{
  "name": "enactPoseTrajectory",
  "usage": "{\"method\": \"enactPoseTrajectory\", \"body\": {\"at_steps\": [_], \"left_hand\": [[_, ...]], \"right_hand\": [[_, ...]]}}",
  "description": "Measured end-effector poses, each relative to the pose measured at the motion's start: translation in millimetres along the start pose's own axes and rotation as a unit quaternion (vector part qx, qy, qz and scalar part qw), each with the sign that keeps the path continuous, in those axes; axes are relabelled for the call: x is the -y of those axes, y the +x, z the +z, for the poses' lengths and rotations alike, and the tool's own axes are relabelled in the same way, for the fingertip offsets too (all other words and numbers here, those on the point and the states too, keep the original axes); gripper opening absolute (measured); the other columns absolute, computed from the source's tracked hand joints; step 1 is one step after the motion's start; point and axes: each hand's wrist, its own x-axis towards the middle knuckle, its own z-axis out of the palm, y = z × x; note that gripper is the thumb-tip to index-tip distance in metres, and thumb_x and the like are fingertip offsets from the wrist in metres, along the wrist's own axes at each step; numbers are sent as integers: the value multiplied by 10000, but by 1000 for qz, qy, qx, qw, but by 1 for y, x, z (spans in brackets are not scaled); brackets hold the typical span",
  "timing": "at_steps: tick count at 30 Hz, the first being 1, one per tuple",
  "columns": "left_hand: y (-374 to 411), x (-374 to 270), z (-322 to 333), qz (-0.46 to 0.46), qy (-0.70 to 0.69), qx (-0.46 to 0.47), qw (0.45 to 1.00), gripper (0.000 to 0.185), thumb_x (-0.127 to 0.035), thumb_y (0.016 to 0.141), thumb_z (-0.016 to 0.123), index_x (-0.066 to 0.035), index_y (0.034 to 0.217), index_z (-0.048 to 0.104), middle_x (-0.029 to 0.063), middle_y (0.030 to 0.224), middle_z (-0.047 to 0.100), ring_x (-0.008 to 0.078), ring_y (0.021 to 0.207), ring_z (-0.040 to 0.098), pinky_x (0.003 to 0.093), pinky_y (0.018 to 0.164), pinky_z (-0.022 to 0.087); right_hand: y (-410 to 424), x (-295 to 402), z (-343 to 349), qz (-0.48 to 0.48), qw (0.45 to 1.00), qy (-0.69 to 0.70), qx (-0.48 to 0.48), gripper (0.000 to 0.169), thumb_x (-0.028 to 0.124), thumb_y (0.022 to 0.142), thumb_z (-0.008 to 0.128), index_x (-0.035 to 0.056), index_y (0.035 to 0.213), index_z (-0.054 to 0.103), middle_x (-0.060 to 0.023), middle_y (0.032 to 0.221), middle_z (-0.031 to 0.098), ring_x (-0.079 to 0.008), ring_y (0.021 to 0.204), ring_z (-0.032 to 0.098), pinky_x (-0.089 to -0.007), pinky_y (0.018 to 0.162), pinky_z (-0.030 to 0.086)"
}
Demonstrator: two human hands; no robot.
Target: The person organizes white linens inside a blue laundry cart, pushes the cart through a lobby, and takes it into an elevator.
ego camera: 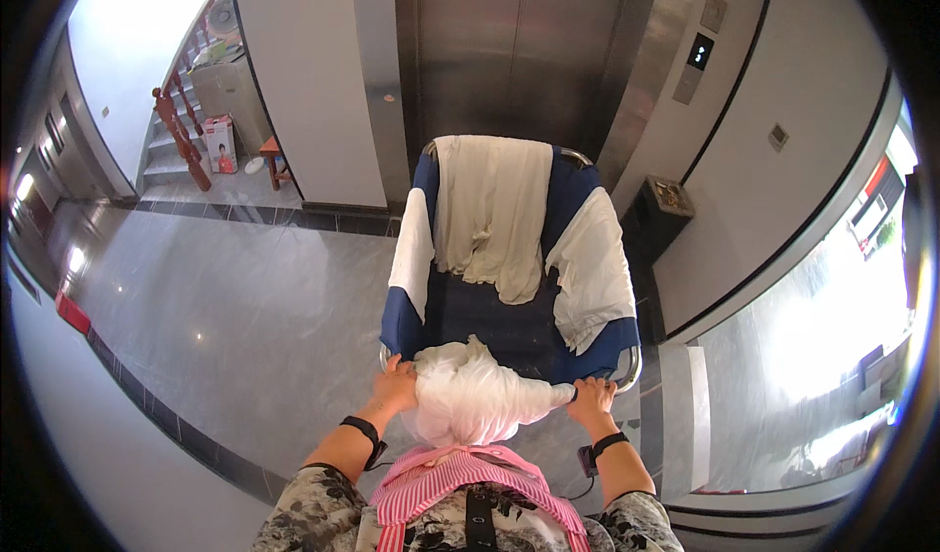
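Both hands grip the near end of a laundry cart (507,324) with a blue fabric bin and a chrome tube frame. My left hand (396,384) holds the near left corner, beside a bunched white cloth (477,394) draped over that end. At the near right corner, my right hand (592,396) is closed on the rim, touching the cloth's narrow right end. A long off-white cloth (490,214) hangs over the far end into the bin. More white cloths lie over the left side (413,251) and the right side (596,273).
Beyond the cart stand closed metal elevator doors (518,45), with a lit call panel (692,67) on their right. A dark ashtray bin (657,214) is close to the cart's right side. Grey tiled floor (242,317) extends left towards a staircase (172,140) and a wooden stool (272,159).
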Motion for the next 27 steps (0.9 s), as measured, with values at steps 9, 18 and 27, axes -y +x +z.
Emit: {"method": "enactPoseTrajectory", "body": {"at_steps": [9, 18, 27], "left_hand": [[-1, 5, -19, 20, -12, -15, 1000, 513, -256, 782, 658, -94, 1266, 603, 47, 1453, 449, 314, 1438, 252, 498, 1037, 423], [12, 13, -16, 40, 22, -49, 998, 556, -263, 757, 702, -79, 1271, 596, 61, 1445, 458, 336, 1433, 263, 478, 1071, 408], [18, 5, -27, 21, 23, -9, 999, 587, -214, 742, 689, -90, 1304, 572, 50, 1452, 456, 335, 1441, 239, 456, 1081, 407]], "right_hand": [[8, 15, -27, 45, 996, -26, 72, 431, 359, 718, 713, 233, 1130, 711, -82, 1199, 630, -304, 1230, 503, -524, 1090, 260], [17, 18, -34, 57, 996, -5, 63, 432, 354, 678, 740, 261, 1100, 722, -58, 1164, 633, -288, 1220, 499, -488, 1082, 260], [19, 16, -39, 50, 998, 21, 30, 362, 275, 716, 690, 217, 1070, 742, -74, 1136, 644, -298, 1199, 512, -504, 1081, 247]]}}
